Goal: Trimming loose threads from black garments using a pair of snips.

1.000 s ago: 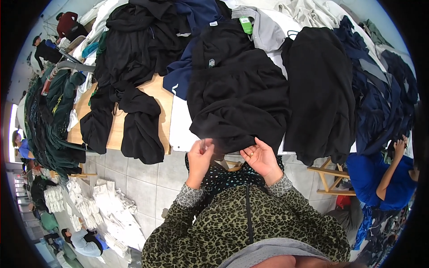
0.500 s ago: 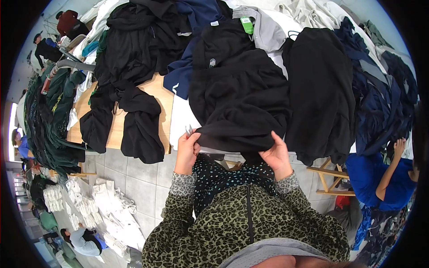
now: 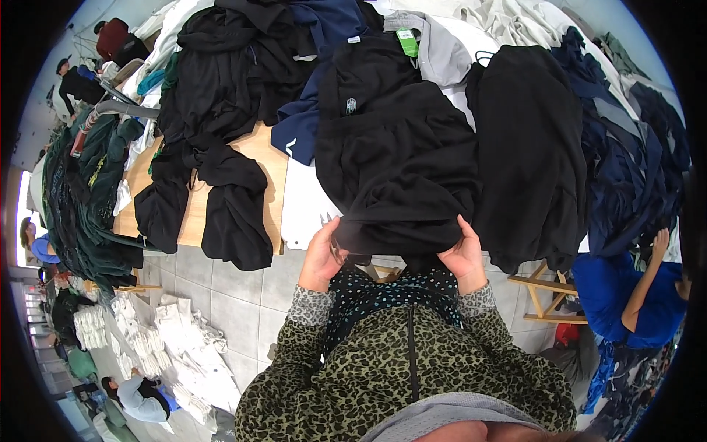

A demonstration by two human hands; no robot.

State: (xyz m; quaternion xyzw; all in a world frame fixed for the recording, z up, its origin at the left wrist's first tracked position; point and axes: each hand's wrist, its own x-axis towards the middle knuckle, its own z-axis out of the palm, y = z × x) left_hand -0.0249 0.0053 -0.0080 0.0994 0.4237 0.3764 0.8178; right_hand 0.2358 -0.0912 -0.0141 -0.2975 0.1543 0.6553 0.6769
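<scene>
Garments cover the wooden counter (image 3: 264, 158) from nine o'clock round to three. At nine o'clock hang dark green clothes (image 3: 77, 195), and at ten a black hooded top (image 3: 221, 110) sprawls with its sleeves trailing over the near edge. My left hand (image 3: 322, 258) has its grip clamped on the near hem of the black fleece garment (image 3: 398, 158), at seven o'clock of that piece; my right hand (image 3: 464, 258) grips the same hem at five o'clock. The fleece garment lies at the counter's centre, bunched toward me. Just beside it at three o'clock lies a flat black knit garment (image 3: 526, 147), then navy clothes (image 3: 626, 162). At four o'clock stands a person in a blue top (image 3: 626, 302).
</scene>
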